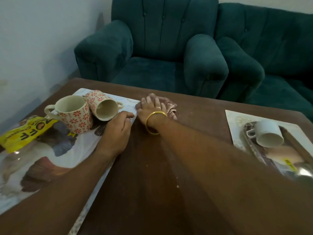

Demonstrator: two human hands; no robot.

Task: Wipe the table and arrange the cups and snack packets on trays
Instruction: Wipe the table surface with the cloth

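My right hand (152,107), with a gold bangle at the wrist, presses flat on a pinkish cloth (171,107) on the brown table (194,112). My left hand (118,129) pinches the right edge of the picture-printed left tray (81,148). On that tray one red-flowered cup (74,114) stands upright and a second flowered cup (102,106) lies tipped against it. A yellow snack packet (22,133) lies at the tray's left. The right tray (237,122) carries a white cup (267,134) on its side and a shiny packet (277,160).
Crumbs dot the table (176,182) between the two trays. Beyond the table's far edge stand a teal armchair (152,53) and a teal sofa (271,53). A pale wall (33,39) runs along the left.
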